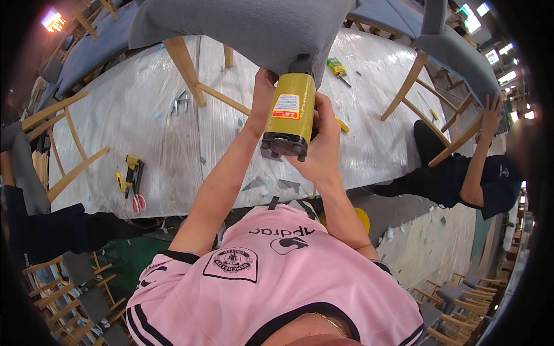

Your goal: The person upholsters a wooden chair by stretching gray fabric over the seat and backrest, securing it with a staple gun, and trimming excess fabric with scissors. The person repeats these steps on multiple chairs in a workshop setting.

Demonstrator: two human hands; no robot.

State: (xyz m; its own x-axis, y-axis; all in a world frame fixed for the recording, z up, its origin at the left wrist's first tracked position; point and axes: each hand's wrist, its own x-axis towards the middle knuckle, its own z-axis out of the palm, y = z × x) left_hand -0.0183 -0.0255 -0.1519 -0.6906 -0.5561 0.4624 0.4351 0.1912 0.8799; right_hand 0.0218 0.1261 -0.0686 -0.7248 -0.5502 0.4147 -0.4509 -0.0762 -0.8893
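The person, in a pink jersey (277, 248) with black trim, stood at a surface (179, 147) wrapped in clear plastic film. The right grip (323, 147) was closed on a bulky olive-yellow staple gun (290, 106), whose black rear end pointed back toward the wearer. The left grip (264, 92) lay just left of that tool, near the edge of a grey upholstered chair (242, 26); its fingers were partly hidden, so whether it pinched anything could not be told. The gun's far black end overlapped the chair's fabric, ahead of both hands; contact there was unclear.

Just right of the right grip, a yellow-handled tool (342, 124) was partly covered. Farther ahead on that side lay a green and yellow tool (336, 67). Left of the left grip were small metal pieces (180, 102). Well to the left and nearer the body lay a second staple gun (133, 167), with a yellow cutter (120, 181) beside it and red-handled scissors (138, 203) below. Dark fabric scraps (254, 184) were scattered between the forearms.

Well right of the right grip, a co-worker (490, 173) in dark clothes rested a hand on another grey chair (461, 55); on the far left, another dark-clothed person (46, 230) stood near a wooden chair frame (69, 130).
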